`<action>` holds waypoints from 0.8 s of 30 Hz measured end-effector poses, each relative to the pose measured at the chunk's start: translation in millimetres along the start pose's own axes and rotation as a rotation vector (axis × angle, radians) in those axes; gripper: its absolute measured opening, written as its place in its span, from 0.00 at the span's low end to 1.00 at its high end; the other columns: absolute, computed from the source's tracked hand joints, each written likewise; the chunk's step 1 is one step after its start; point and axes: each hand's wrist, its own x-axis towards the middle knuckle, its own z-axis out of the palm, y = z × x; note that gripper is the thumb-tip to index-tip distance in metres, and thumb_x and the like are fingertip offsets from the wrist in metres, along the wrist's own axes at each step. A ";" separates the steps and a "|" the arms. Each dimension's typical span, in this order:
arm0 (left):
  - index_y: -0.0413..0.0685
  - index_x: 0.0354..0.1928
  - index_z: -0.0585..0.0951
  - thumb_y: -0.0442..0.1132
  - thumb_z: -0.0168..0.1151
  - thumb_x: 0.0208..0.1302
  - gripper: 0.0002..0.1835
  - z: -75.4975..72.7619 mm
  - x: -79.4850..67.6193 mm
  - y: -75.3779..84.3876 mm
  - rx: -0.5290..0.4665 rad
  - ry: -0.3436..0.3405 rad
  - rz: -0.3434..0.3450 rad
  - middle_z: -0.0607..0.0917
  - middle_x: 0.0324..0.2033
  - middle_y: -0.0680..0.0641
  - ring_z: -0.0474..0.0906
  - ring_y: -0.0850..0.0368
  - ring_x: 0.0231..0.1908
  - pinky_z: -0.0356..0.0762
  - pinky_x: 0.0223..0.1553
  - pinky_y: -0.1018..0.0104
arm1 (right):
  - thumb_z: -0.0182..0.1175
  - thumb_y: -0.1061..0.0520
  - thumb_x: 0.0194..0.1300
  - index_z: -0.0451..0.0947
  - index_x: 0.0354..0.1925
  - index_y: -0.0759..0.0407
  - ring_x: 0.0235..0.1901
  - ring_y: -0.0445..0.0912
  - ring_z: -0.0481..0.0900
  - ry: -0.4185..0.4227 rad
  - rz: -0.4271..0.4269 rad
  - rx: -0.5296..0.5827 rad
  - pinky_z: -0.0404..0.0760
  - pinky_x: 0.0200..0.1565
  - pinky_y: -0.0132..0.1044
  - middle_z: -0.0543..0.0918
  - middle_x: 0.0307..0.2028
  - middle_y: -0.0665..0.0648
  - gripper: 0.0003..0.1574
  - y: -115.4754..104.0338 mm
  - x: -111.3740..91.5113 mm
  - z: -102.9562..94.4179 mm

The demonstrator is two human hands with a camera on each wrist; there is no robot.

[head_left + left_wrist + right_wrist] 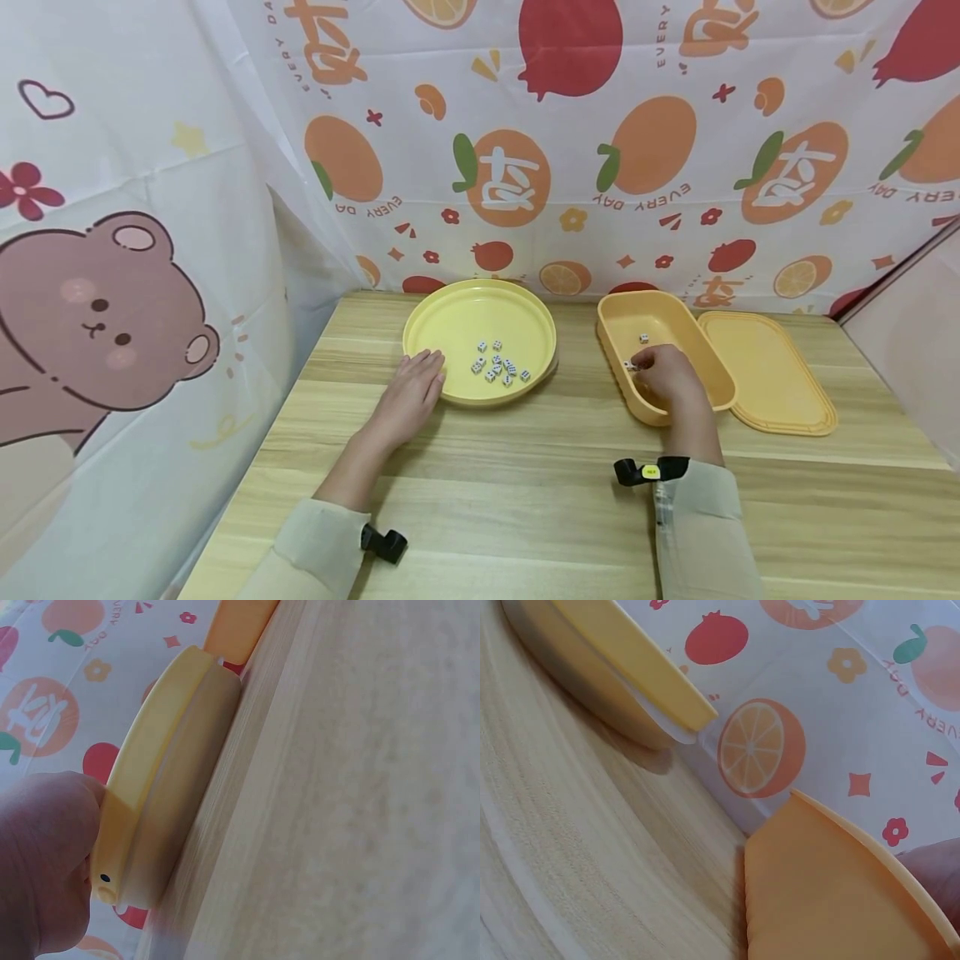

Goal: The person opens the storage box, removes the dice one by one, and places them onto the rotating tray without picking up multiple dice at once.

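My left hand (408, 396) rests on the near-left rim of a round yellow tray (480, 292), its fingers straight. Inside the tray, toward its right half, lie several small white dice (497, 360) with dark pips. My right hand (669, 373) reaches down into an orange rectangular box (716, 383), fingers curled and pinching at a white die (628, 365) by the left wall. Another die (643, 338) lies farther back on the box floor. In the right wrist view the box's wall (817, 892) hides most of that hand.
A flat orange lid (780, 375) lies to the right of the box. Behind the wooden table (525, 500) hangs a fruit-printed cloth (577, 167). On the left hangs a cloth with a bear print (112, 317). The tray is raised on a rounded base (184, 791).
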 end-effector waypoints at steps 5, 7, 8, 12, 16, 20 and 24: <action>0.34 0.69 0.68 0.44 0.42 0.79 0.25 0.8 0.3 -0.7 -0.007 0.006 0.002 0.68 0.70 0.39 0.57 0.43 0.74 0.43 0.77 0.45 | 0.65 0.66 0.58 0.81 0.46 0.60 0.39 0.52 0.75 -0.027 0.040 0.025 0.75 0.37 0.37 0.80 0.40 0.61 0.15 2.2 0.8 1.7; 0.34 0.69 0.68 0.43 0.42 0.79 0.25 1.1 0.4 -1.1 -0.008 0.008 0.002 0.68 0.70 0.39 0.57 0.43 0.74 0.43 0.77 0.45 | 0.65 0.66 0.56 0.80 0.44 0.59 0.37 0.52 0.74 -0.041 0.051 0.029 0.74 0.34 0.36 0.78 0.38 0.60 0.15 3.6 1.2 2.4; 0.34 0.69 0.68 0.43 0.42 0.79 0.25 1.2 0.5 -1.1 -0.010 0.009 0.002 0.68 0.70 0.39 0.57 0.43 0.74 0.43 0.77 0.45 | 0.65 0.66 0.56 0.80 0.43 0.60 0.36 0.51 0.74 -0.045 0.050 0.028 0.74 0.33 0.35 0.78 0.37 0.60 0.14 4.0 1.3 2.5; 0.35 0.69 0.68 0.43 0.42 0.79 0.25 1.4 0.6 -1.3 -0.006 0.010 0.001 0.68 0.70 0.39 0.57 0.43 0.74 0.43 0.77 0.45 | 0.62 0.63 0.59 0.79 0.44 0.61 0.34 0.50 0.74 -0.038 0.045 0.034 0.74 0.32 0.35 0.77 0.35 0.59 0.12 3.2 0.6 2.7; 0.35 0.69 0.68 0.44 0.41 0.79 0.25 1.1 0.5 -0.9 -0.005 0.005 -0.001 0.68 0.70 0.39 0.56 0.43 0.74 0.43 0.77 0.46 | 0.58 0.59 0.67 0.77 0.54 0.66 0.39 0.52 0.75 0.000 0.004 0.046 0.76 0.38 0.39 0.79 0.41 0.63 0.20 -1.3 -2.3 1.3; 0.35 0.69 0.68 0.44 0.41 0.79 0.25 0.7 0.1 -0.3 -0.005 0.001 -0.002 0.68 0.70 0.39 0.56 0.43 0.74 0.43 0.77 0.45 | 0.54 0.55 0.73 0.76 0.58 0.68 0.48 0.56 0.76 0.075 -0.058 0.039 0.78 0.50 0.48 0.79 0.51 0.68 0.22 -4.9 -3.7 0.8; 0.35 0.69 0.67 0.44 0.42 0.79 0.25 0.0 -0.3 0.1 -0.006 -0.004 -0.004 0.67 0.70 0.39 0.56 0.43 0.74 0.43 0.77 0.45 | 0.50 0.50 0.76 0.76 0.59 0.65 0.52 0.58 0.75 0.154 -0.097 0.059 0.76 0.56 0.55 0.78 0.54 0.68 0.24 -8.0 -2.7 1.3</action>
